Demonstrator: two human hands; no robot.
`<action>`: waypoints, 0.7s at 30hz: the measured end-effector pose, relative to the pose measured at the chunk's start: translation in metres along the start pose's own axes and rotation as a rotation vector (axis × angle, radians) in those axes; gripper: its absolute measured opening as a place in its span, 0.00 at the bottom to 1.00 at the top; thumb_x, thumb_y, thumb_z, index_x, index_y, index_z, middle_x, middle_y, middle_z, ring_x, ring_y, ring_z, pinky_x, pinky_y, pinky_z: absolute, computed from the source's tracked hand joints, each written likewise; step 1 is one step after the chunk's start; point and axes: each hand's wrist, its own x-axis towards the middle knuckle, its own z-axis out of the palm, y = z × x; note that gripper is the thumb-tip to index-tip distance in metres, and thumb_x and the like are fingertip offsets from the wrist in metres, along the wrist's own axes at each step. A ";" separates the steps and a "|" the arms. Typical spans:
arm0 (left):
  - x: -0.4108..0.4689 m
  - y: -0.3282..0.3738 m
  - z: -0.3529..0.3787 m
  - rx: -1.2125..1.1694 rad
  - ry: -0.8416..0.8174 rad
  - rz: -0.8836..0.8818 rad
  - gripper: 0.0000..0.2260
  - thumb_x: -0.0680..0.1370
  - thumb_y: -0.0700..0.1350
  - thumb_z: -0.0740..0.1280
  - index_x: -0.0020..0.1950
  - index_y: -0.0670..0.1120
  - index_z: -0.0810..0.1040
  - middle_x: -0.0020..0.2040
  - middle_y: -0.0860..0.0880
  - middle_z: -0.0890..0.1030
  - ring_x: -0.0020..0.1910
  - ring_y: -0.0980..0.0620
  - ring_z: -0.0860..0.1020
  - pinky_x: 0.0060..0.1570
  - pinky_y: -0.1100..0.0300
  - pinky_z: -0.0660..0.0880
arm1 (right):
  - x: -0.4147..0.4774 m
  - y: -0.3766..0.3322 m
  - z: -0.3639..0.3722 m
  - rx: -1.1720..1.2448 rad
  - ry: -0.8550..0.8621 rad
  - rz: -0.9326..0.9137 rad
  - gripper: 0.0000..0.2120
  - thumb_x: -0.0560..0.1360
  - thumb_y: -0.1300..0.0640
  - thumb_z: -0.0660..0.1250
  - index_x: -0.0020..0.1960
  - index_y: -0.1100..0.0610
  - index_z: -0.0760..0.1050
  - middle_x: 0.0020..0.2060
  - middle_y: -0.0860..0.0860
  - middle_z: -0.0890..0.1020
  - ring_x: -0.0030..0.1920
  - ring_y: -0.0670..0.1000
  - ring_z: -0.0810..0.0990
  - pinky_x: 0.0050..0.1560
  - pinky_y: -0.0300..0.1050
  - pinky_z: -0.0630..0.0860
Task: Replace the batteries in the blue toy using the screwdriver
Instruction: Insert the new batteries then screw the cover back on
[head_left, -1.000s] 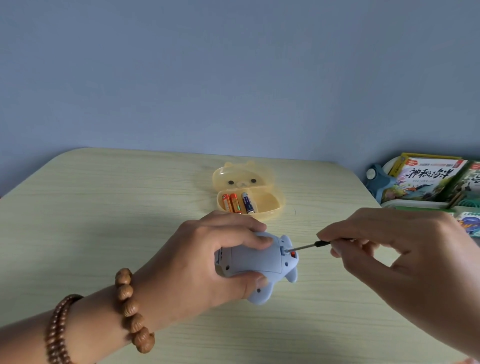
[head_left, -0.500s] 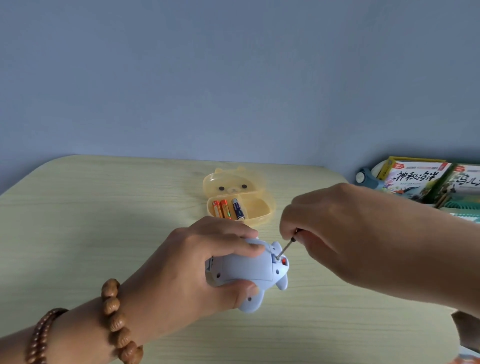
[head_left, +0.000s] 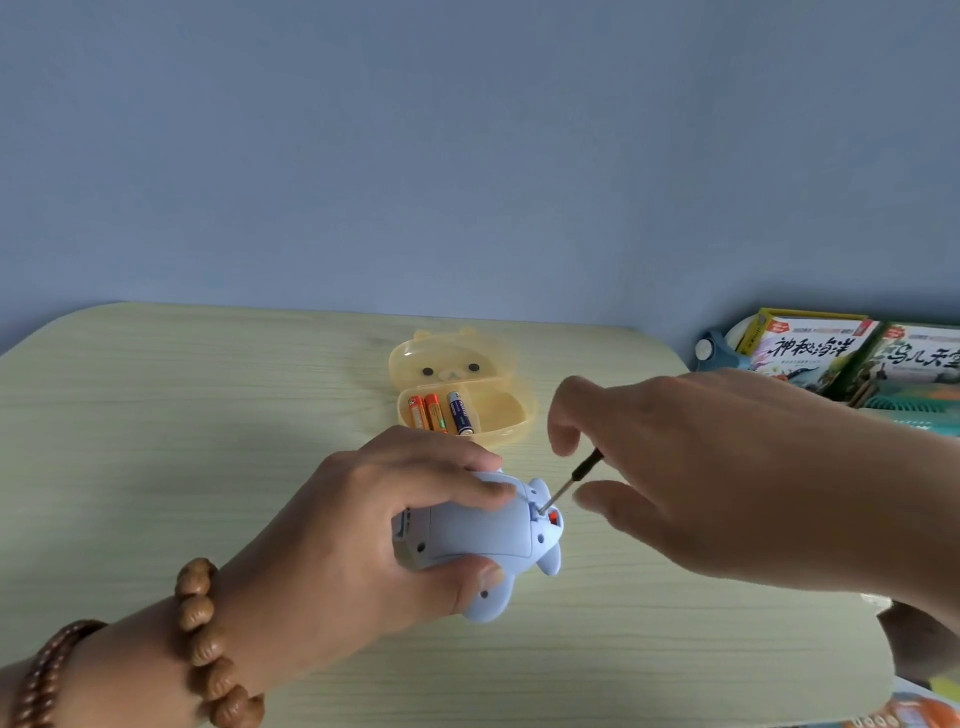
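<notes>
My left hand grips the blue toy on the table, underside turned up, fingers over its top edge and thumb below. The small screwdriver slants down to the toy's right end, its tip beside a red spot. My right hand holds the screwdriver's black handle, most of which is hidden in the hand. Behind the toy an open yellow bear-shaped case holds three batteries, two orange and one blue.
The pale wooden table has rounded far corners and meets a blue wall. Books and a small blue object lie off the table's right side. A bead bracelet circles my left wrist.
My right hand has swung the screwdriver from nearly flat to a steep slant, and its fingers have loosened, showing more of the shaft. My left hand keeps its hold on the toy.
</notes>
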 end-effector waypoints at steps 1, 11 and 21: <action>0.000 -0.001 0.000 -0.003 0.001 -0.001 0.18 0.66 0.57 0.77 0.56 0.59 0.84 0.63 0.61 0.80 0.66 0.59 0.77 0.55 0.60 0.78 | 0.000 0.001 0.000 -0.017 0.007 -0.008 0.07 0.81 0.40 0.55 0.53 0.41 0.59 0.40 0.42 0.75 0.38 0.47 0.75 0.36 0.42 0.70; 0.001 0.002 -0.003 -0.012 0.012 -0.046 0.20 0.65 0.57 0.77 0.56 0.60 0.84 0.63 0.64 0.80 0.64 0.62 0.78 0.57 0.62 0.77 | 0.009 -0.001 0.007 0.022 0.028 0.025 0.13 0.79 0.33 0.50 0.56 0.39 0.60 0.41 0.40 0.77 0.43 0.47 0.78 0.35 0.37 0.66; 0.001 0.003 -0.005 0.000 0.004 -0.034 0.19 0.66 0.56 0.77 0.56 0.58 0.84 0.63 0.64 0.79 0.64 0.61 0.77 0.59 0.63 0.75 | 0.021 0.001 0.012 -0.103 0.048 0.059 0.20 0.78 0.31 0.44 0.47 0.44 0.65 0.39 0.44 0.76 0.39 0.49 0.76 0.37 0.45 0.67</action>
